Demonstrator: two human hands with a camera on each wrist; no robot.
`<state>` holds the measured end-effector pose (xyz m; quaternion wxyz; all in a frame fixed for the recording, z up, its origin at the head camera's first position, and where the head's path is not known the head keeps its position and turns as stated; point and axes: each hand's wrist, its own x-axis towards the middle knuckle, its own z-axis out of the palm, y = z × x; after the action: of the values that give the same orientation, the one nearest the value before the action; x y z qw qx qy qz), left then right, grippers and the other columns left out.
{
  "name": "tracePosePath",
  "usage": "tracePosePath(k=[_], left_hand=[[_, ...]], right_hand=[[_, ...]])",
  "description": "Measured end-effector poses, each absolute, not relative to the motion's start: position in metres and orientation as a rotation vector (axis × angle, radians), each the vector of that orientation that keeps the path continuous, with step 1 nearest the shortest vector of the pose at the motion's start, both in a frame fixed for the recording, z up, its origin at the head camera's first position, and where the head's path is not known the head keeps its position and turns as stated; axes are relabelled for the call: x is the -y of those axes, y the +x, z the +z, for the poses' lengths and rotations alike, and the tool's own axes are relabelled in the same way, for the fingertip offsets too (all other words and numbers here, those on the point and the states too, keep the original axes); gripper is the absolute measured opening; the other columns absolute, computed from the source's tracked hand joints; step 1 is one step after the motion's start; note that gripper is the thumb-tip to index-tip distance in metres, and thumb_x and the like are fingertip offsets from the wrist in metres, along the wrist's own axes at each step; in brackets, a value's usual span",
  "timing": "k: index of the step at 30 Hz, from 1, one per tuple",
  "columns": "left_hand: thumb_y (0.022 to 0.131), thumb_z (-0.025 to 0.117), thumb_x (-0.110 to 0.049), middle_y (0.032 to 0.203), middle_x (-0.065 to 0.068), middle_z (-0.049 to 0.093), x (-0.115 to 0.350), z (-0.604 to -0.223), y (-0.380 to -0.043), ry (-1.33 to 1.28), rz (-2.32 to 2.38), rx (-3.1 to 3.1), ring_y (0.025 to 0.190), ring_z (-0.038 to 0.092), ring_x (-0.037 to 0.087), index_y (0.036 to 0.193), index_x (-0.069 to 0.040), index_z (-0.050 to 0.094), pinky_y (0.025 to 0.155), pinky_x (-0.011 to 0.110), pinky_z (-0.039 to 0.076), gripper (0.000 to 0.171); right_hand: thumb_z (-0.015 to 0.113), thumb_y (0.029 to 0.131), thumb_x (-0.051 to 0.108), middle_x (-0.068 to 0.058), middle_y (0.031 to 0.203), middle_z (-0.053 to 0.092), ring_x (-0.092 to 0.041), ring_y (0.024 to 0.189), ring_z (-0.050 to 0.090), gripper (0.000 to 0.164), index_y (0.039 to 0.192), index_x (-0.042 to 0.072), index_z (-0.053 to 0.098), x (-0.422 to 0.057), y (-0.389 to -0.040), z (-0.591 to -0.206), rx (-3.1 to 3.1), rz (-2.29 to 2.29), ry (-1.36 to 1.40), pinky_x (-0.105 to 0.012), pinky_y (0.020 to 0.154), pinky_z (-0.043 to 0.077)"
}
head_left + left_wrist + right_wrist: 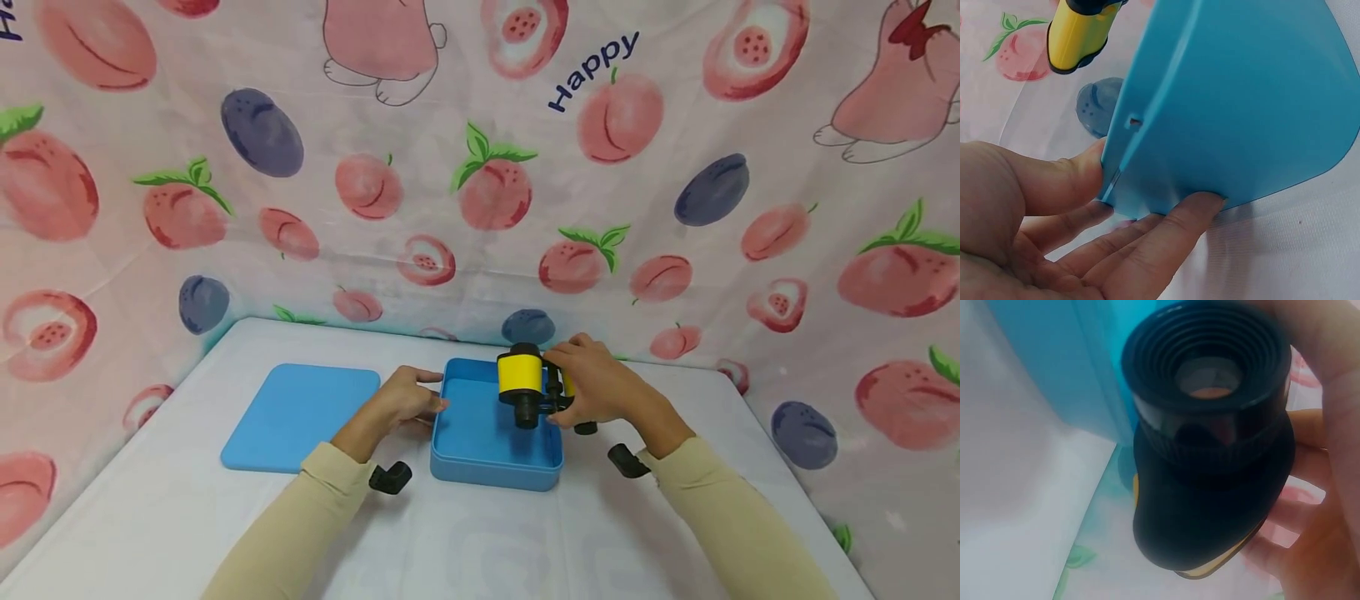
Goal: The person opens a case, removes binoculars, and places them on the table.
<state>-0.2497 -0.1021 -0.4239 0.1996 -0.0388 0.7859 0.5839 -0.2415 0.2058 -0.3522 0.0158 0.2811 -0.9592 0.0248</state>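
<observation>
The right hand (600,379) grips a pair of yellow and black binoculars (520,373) over the right side of a blue open box (495,477). In the right wrist view, a black eyepiece (1207,384) faces the camera, and fingers wrap the far side of the body. At the box's left side, the left hand (408,396) holds the wall. Its thumb (1075,181) is at the rim while the fingertips rest against the outer wall, as the left wrist view shows. Part of the binoculars is hidden behind the right hand.
A flat blue lid (300,412) lies on the white table (465,542) to the left of the box. Behind the table hangs a fruit-patterned cloth (420,133). Small black pieces (391,477) stick out at both wrists.
</observation>
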Motion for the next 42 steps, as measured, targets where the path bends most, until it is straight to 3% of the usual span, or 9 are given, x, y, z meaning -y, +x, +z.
tracePosePath(k=[42], left_hand=[[0.097, 0.069, -0.002, 0.149, 0.028, 0.058, 0.101, -0.425, -0.249, -0.116, 1.627, -2.210, 0.112, 0.075, 0.033, 0.156, -0.005, 0.048, 0.089, 0.047, 0.064, 0.062]], right_hand=[[0.094, 0.065, 0.040, -0.017, 0.141, 0.064, -0.041, 0.131, 0.048, 0.092, 0.142, 0.003, 0.060, -0.276, -0.227, -0.348, 3.006, 0.079, 0.685, -0.062, 0.101, 0.055]])
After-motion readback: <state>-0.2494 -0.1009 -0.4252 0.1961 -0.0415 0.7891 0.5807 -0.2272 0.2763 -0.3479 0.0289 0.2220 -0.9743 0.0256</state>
